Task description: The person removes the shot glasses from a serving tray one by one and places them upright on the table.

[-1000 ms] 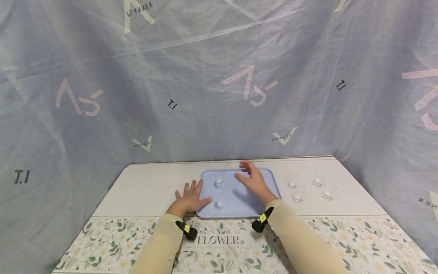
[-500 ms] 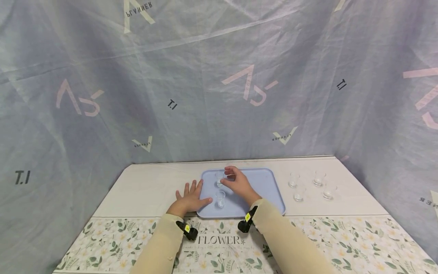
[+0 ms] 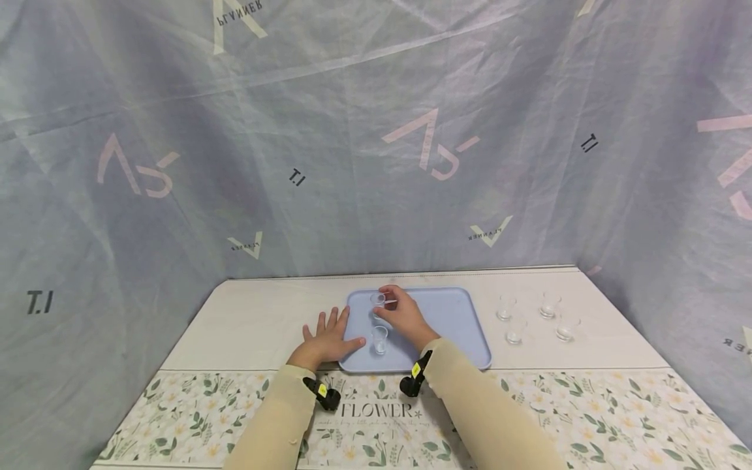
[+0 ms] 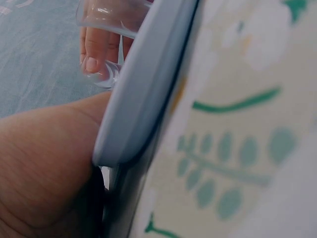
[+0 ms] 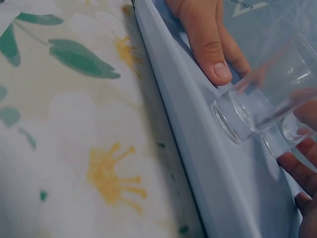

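Observation:
A pale blue tray (image 3: 446,313) lies on the table, bearing two small clear glasses on its left side. My right hand (image 3: 407,320) reaches across the tray and pinches the far glass (image 3: 378,299) between thumb and fingers. That glass stands upright, partly covered by the fingers. In the right wrist view, the near glass (image 5: 262,94) stands in front of the far one, apart from my right fingers (image 5: 302,168). My left hand (image 3: 325,341) lies spread flat at the tray's left edge, its thumb over the rim, tip beside the near glass.
Several more clear glasses (image 3: 549,305) stand in a group on the white table right of the tray. A flower-printed cloth (image 3: 247,418) covers the table's front. Grey fabric (image 3: 329,130) hangs behind and along both sides.
My right hand has moved left over the tray to the far glass, and its parted thumb and fingers have closed on it. The left hand has stayed in place.

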`<action>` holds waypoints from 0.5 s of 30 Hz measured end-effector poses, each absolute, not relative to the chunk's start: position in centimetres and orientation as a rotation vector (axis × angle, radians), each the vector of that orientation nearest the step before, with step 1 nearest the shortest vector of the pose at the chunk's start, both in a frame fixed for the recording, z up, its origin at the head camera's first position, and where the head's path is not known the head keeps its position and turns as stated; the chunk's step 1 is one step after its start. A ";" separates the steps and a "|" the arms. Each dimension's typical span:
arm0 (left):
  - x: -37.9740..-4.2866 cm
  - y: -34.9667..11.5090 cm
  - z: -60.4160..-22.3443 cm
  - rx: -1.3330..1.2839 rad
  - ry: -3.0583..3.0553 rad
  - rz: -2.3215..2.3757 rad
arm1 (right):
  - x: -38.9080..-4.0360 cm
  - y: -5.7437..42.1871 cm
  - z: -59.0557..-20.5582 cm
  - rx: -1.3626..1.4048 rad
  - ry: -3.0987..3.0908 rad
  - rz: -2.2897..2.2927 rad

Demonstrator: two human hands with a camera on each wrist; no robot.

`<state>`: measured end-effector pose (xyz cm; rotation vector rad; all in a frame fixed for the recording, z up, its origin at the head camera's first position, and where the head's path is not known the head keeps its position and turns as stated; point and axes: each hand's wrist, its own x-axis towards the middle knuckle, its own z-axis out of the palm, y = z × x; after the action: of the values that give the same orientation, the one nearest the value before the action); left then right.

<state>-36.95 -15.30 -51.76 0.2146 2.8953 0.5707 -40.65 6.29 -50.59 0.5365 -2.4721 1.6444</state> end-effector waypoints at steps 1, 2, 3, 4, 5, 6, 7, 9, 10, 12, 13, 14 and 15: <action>-37.0 -15.3 -51.8 0.213 2.894 0.572 | -40.7 6.2 -50.6 0.534 -2.474 1.638; -37.0 -15.3 -51.8 0.213 2.896 0.576 | -40.7 6.2 -50.6 0.529 -2.477 1.631; -36.9 -15.3 -51.8 0.211 2.894 0.577 | -40.7 6.1 -50.6 0.525 -2.481 1.626; -36.9 -15.3 -51.7 0.210 2.893 0.578 | -40.8 6.1 -50.7 0.525 -2.483 1.617; -36.8 -15.2 -51.6 0.211 2.894 0.579 | -40.8 6.1 -50.7 0.522 -2.486 1.610; -36.8 -15.2 -51.5 0.211 2.895 0.581 | -40.8 6.1 -50.8 0.523 -2.487 1.601; -36.7 -15.1 -51.3 0.209 2.892 0.575 | -40.9 6.1 -50.8 0.526 -2.487 1.594; -36.5 -15.0 -51.0 0.207 2.887 0.563 | -40.9 6.1 -50.9 0.533 -2.486 1.577; -36.3 -14.9 -50.8 0.210 2.887 0.567 | -40.9 6.2 -50.8 0.530 -2.489 1.573; -36.1 -14.9 -50.5 0.205 2.876 0.556 | -40.9 6.3 -50.7 0.526 -2.496 1.568; -36.0 -14.8 -50.3 0.206 2.876 0.555 | -40.9 6.3 -50.6 0.525 -2.500 1.569; -35.9 -14.8 -50.1 0.207 2.873 0.555 | -40.8 6.4 -50.5 0.528 -2.502 1.568; -35.8 -14.8 -49.9 0.205 2.872 0.556 | -40.7 6.5 -50.3 0.531 -2.503 1.573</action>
<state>-35.77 -14.83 -49.94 0.2052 2.8724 0.5560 -40.73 6.48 -50.35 0.5313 -2.5027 1.5725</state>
